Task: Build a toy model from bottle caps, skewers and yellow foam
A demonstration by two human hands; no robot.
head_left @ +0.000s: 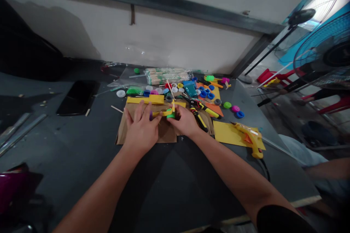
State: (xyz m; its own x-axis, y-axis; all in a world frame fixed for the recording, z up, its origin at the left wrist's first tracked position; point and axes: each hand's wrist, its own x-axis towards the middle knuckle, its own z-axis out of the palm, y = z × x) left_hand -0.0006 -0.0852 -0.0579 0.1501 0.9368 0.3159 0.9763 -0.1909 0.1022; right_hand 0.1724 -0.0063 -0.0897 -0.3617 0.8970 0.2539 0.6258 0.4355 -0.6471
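Over a sheet of brown cardboard (166, 138), both hands are on a small yellow craft piece (166, 113) fitted with bottle caps. My left hand (142, 125) holds its left end, the thumb and index finger around a purple cap (151, 115); the other fingers reach out over the cardboard. At the other end, my right hand (187, 119) pinches the piece by a green cap (171, 114), its fingertips partly hidden. A thin upright yellow part (173, 105) rises beside that cap. Just behind the hands lies a yellow strip (156, 99).
Yellow-and-black pliers (201, 116) lie right of my right hand. A yellow glue gun (253, 138) rests on yellow card (225, 133). Blue bottle caps (210, 95) and wrapped sticks (166, 75) lie behind. A phone (78, 98) is left; a fan (328, 52) stands right, near another person's arm (328, 169).
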